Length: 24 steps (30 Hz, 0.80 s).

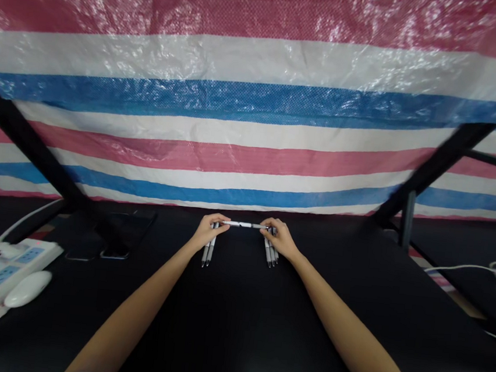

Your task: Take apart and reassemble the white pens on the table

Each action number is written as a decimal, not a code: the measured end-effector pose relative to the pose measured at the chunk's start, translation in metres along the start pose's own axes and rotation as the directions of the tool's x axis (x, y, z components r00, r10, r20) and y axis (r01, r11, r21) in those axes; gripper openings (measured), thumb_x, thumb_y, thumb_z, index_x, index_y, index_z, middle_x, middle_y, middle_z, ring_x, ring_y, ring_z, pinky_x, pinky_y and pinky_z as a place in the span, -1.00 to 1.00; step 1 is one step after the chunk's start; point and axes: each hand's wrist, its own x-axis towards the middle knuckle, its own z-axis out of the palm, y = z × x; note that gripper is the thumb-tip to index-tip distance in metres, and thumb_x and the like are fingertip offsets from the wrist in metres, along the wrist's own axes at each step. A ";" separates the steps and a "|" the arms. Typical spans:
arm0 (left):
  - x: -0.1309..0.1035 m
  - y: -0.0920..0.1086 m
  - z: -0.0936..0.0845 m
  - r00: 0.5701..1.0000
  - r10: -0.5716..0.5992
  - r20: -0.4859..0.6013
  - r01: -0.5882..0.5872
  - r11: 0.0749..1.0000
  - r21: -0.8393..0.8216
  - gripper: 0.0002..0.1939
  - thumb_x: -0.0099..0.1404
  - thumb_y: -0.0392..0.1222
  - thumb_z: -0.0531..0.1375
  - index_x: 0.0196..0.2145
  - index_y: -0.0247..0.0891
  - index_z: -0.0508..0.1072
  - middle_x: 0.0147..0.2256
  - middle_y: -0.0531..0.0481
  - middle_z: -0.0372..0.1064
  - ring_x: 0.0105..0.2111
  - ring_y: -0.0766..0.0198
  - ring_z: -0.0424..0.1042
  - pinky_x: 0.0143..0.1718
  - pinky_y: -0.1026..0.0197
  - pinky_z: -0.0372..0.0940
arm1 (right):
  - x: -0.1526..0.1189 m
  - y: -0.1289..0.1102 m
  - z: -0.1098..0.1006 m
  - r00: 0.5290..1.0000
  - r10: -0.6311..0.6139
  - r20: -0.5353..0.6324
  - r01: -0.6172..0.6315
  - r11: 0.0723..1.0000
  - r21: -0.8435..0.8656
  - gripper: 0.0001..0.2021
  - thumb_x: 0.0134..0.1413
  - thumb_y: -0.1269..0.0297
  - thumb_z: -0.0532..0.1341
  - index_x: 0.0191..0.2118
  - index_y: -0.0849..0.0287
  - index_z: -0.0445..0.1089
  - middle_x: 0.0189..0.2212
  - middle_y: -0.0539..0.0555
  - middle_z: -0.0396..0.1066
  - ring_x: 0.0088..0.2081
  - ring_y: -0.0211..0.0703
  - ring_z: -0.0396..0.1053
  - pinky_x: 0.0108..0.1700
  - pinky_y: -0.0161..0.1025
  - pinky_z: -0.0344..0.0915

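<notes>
A white pen [244, 225] lies level between my hands, one end pinched by each. My left hand [209, 230] closes its fingers on the pen's left end, above a pair of grey-white pens [209, 252] that point toward me on the black table. At the other end, my right hand [279, 237] is closed on the pen's tip. Under and beside that hand lie several similar pens [270, 253], side by side, partly covered by the fingers.
On the left of the black table [235, 313] are a white power strip [6, 280] with plugs and a white mouse [28, 289]. Black metal legs [35, 157] slant at both sides. A striped plastic sheet [247, 104] hangs behind. White cables run at the right.
</notes>
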 end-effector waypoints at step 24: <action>-0.001 0.004 0.000 1.000 -0.013 -0.014 0.013 1.000 -0.027 -0.78 0.00 -0.16 0.30 -0.36 -0.30 0.52 -0.30 -0.13 0.52 -0.25 0.11 0.48 -0.13 0.08 0.32 | 0.000 0.003 0.003 0.998 -0.042 0.050 0.046 0.995 -0.093 -0.77 0.19 0.15 0.05 -0.35 0.13 0.36 -0.37 0.07 0.41 -0.30 -0.11 0.27 -0.20 -0.18 0.15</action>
